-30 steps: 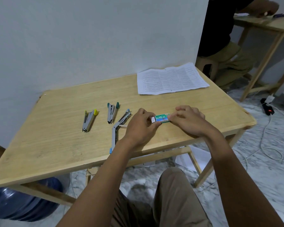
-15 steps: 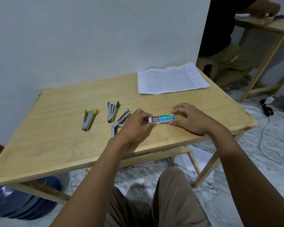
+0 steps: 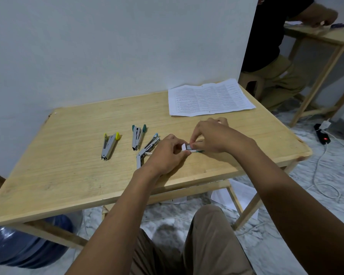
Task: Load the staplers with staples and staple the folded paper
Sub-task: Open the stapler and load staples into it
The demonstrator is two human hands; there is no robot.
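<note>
A small green staple box [image 3: 189, 148] lies on the wooden table [image 3: 72, 175], its white inner tray pulled out at the left end. My left hand [image 3: 167, 153] pinches that left end. My right hand [image 3: 216, 135] covers the box from the right, its fingertips at the opened tray. Three small staplers lie to the left: a yellow-tipped one [image 3: 109, 145], a dark green-tipped one [image 3: 137, 136], and a blue-tipped one [image 3: 147, 150] swung open, partly hidden by my left hand. Printed paper [image 3: 209, 98] lies at the far right of the table.
A white wall stands close behind the table. Another person sits at a second wooden table [image 3: 326, 36] at the right. A power strip [image 3: 323, 135] and white cables lie on the marble floor. A blue water jug [image 3: 24, 241] sits under the table's left side.
My right hand has moved left over the box and now hides most of its green top. The box's tray end stays pulled out between my hands.
</note>
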